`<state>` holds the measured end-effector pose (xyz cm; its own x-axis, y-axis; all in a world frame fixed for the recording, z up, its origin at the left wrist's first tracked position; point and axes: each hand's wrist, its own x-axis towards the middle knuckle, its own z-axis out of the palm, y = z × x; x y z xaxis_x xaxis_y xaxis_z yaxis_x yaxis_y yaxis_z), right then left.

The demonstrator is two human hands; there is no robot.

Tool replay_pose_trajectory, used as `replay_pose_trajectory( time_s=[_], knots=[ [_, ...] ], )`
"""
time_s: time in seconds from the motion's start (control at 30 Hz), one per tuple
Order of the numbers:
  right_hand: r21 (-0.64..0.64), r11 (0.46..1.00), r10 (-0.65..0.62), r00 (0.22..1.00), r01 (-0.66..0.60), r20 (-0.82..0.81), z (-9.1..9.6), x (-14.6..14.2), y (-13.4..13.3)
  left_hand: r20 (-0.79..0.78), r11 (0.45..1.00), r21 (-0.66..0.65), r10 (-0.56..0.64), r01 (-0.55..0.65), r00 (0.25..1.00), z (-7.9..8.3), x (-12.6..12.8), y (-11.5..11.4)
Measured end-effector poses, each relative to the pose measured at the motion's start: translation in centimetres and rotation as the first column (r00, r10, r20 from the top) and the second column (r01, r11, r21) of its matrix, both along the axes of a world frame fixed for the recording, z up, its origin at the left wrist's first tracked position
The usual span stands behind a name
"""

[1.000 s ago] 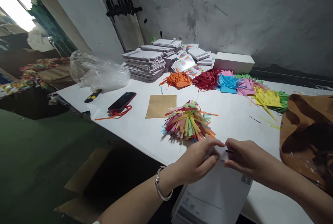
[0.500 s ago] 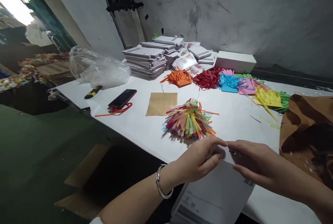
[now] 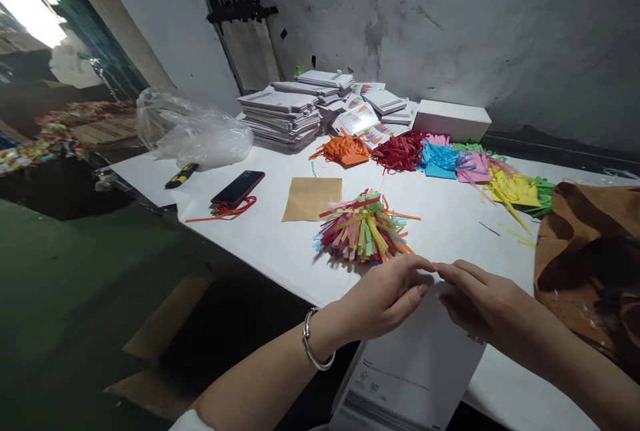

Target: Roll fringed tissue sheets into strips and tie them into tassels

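Observation:
A white printed box [image 3: 400,367] stands partly over the near table edge, its lower end cut off by the bottom of the view. At its top end, my left hand [image 3: 383,301] grips the edge, with the fingers over the far side and the thumb on the near side. From the right my right hand [image 3: 493,307] holds the same end, and its fingertips meet those of the left hand. Its thumb is partly in shadow. Just beyond my hands lies a multicoloured paper-strip tassel bunch [image 3: 365,227], touching a square of brown paper [image 3: 311,196].
Bundles of orange [image 3: 344,149], red [image 3: 399,152], blue [image 3: 441,159] and yellow [image 3: 515,187] paper strips line the back. Behind them are stacked flat white cartons [image 3: 280,117]. A phone [image 3: 239,187], a cutter [image 3: 181,176] and a plastic bag [image 3: 195,131] are left; brown material [image 3: 575,244] lies right.
My right hand's fingers have lifted and bent a little at the box's top end, and its thumb has shifted inward. My left hand has moved slightly. The tassel bunch stays put.

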<state>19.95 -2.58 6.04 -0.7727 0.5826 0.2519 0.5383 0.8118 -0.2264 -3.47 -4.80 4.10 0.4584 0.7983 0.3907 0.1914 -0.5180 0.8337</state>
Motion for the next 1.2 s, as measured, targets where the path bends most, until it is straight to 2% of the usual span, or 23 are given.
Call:
replay_pose_trajectory(
  time_s=[0.2, 0.37, 0.53, 0.77, 0.97, 1.1, 1.2],
  knots=[
    [0.158, 0.987, -0.001, 0.997, -0.010, 0.071, -0.3, -0.2, 0.3, -0.052, 1.000, 0.008, 0.024, -0.023, 0.998, -0.2, 0.0, 0.3],
    [0.370, 0.928, -0.007, 0.990, -0.045, 0.138, 0.0, -0.4, 0.7, -0.094, 0.998, 0.056, 0.034, -0.029, 0.995, -0.4, 0.1, 0.7],
    [0.404, 0.914, -0.012, 0.989, -0.049, 0.147, 0.3, -0.6, 0.8, -0.126, 0.997, 0.071, 0.023, -0.014, 0.992, -0.6, 0.1, 1.1],
    [0.255, 0.967, -0.048, 0.985, 0.005, 0.163, 0.4, -0.7, 0.9, -0.152, 0.998, 0.066, -0.009, 0.019, 0.988, -0.5, 0.1, 1.2],
    [0.175, 0.981, -0.130, 0.957, 0.086, 0.259, 0.4, -0.9, 1.1, -0.109, 0.996, 0.084, -0.008, 0.017, 0.994, -0.5, 0.3, 1.2],
    [-0.027, 0.989, -0.131, 0.947, 0.145, 0.293, 0.8, -1.0, 1.4, -0.118, 0.998, 0.059, -0.002, 0.009, 0.993, -0.7, 0.4, 1.0],
    [-0.250, 0.954, -0.108, 0.969, 0.164, 0.223, 1.2, -1.1, 1.6, -0.135, 0.999, 0.045, -0.020, 0.026, 0.991, -0.8, 0.5, 0.9]
  ],
)
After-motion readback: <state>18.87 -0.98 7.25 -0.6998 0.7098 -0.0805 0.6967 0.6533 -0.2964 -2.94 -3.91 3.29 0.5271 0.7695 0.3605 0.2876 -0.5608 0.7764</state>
